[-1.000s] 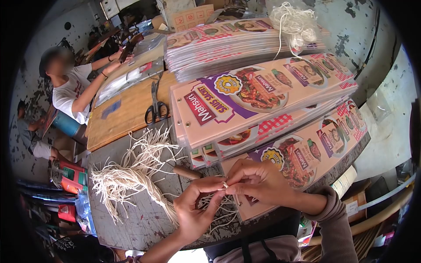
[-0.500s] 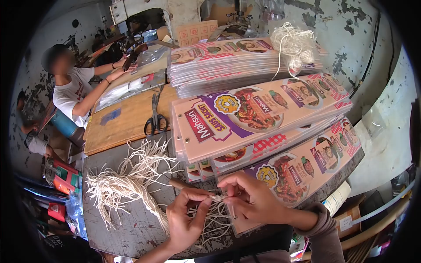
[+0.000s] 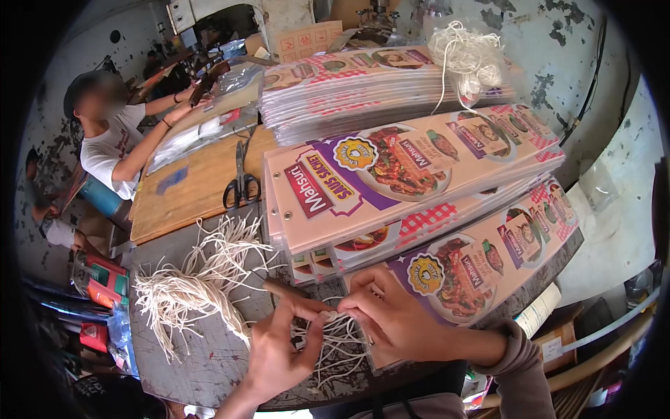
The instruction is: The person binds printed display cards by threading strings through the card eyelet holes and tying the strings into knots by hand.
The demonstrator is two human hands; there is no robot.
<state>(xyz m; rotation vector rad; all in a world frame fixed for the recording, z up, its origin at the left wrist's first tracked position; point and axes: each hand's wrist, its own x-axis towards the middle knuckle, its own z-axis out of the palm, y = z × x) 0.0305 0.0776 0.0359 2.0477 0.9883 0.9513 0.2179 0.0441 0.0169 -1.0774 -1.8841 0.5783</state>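
Observation:
My left hand (image 3: pixel 283 349) pinches a short piece of white cord (image 3: pixel 329 316) between thumb and index finger. On the same cord, close to the edge of the nearest printed sign (image 3: pixel 464 276), the fingers of my right hand (image 3: pixel 401 314) are closed. The cord's exact path through the sign's corner is hidden by my fingers. Loose white cords (image 3: pixel 342 353) lie on the table under and between my hands. Left of them rests a thick bundle of cut cords (image 3: pixel 185 300). A brown wooden stick-like piece (image 3: pixel 285 288) lies just beyond my left index finger.
Several printed signs with metal eyelets form a stack (image 3: pixel 412 181), with a taller stack (image 3: pixel 349 105) behind. A bag of cord (image 3: pixel 467 59) sits on top. Black-handled scissors (image 3: pixel 241 185) lie on a wooden board (image 3: pixel 199 192). Another person (image 3: pixel 115 140) works at the far left.
The view has shifted slightly. My right fingers have curled in closer over the cord, and both hands still pinch it near the sign's edge.

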